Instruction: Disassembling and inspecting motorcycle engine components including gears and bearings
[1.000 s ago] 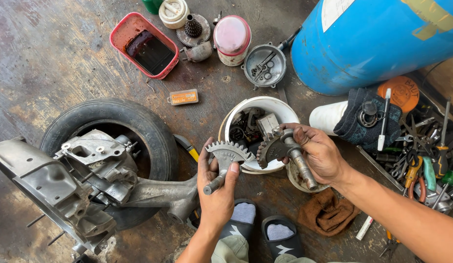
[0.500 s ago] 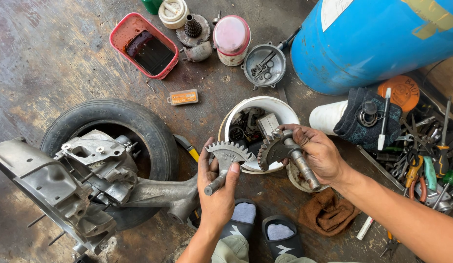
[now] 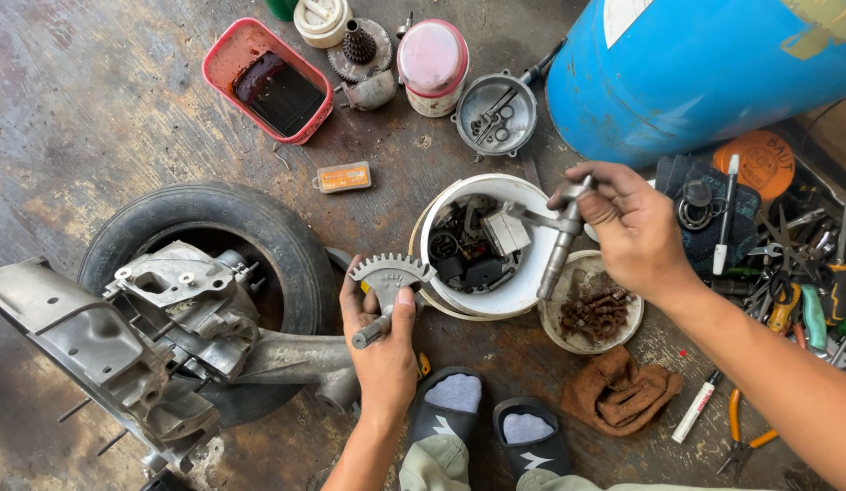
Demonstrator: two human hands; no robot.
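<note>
We see the left hand (image 3: pixel 379 341) clenched on a sector gear (image 3: pixel 389 273) by its shaft, teeth up, just left of the white bucket (image 3: pixel 530 295). The right hand (image 3: pixel 634 232) grasps a metal shaft (image 3: pixel 558 250), tilted, over the bucket rim and the small bowl (image 3: pixel 634 314) of rusty bolts. Risks, as we judge: the shaft looks greasy, so it could slip and drop into the bucket parts or knock the bowl over; gear teeth could nick fingers if the left grip twists. Surface: stained, oily concrete floor (image 3: pixel 105 109). Around: engine case (image 3: pixel 150 336) lying on a tyre (image 3: pixel 214 214), red tray (image 3: pixel 225 55) of dark oil, blue drum (image 3: pixel 696 73), tools (image 3: pixel 805 264) scattered at right, brown rag (image 3: pixel 621 391), sandalled feet below.
</note>
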